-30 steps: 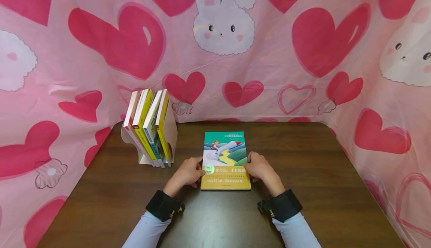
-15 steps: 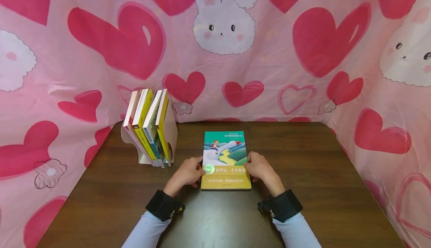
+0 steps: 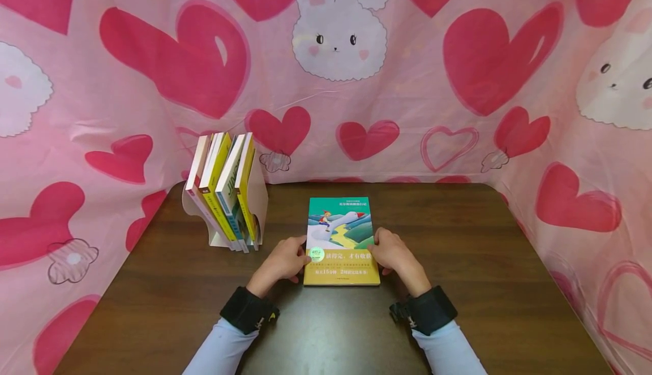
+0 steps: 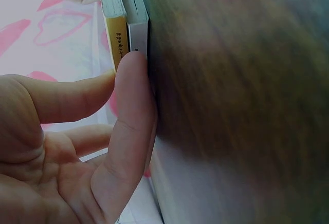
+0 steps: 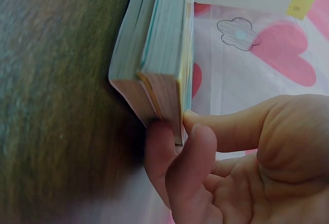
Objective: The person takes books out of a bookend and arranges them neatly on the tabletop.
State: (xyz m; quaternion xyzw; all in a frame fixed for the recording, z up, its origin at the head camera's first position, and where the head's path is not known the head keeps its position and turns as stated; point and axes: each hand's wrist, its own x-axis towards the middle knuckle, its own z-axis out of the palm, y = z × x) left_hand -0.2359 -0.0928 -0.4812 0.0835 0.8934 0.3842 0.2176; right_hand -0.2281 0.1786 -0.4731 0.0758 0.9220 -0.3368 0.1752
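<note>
In the head view a book [image 3: 340, 231] with a green top, a picture of a rider on a white goose and a yellow lower band lies flat on the table. Both wrist views reveal a second book [image 4: 138, 35] under it, with a pale spine. My left hand [image 3: 282, 259] holds the left side of the pair, thumb at the upper book's yellow spine [image 4: 119, 40] and index finger against the lower spine. At the opposite side my right hand [image 3: 396, 257] grips the page edges [image 5: 167, 34], its thumb at the top cover and fingertips [image 5: 160, 134] against the side.
On the left of the brown table [image 3: 448, 233] a pale book rack [image 3: 261, 199] holds several upright, leaning books [image 3: 216, 205]. Pink cloth [image 3: 356, 103] with hearts and rabbits hangs behind and at both sides.
The head view has tilted very slightly. Hands and books stay in the same place.
</note>
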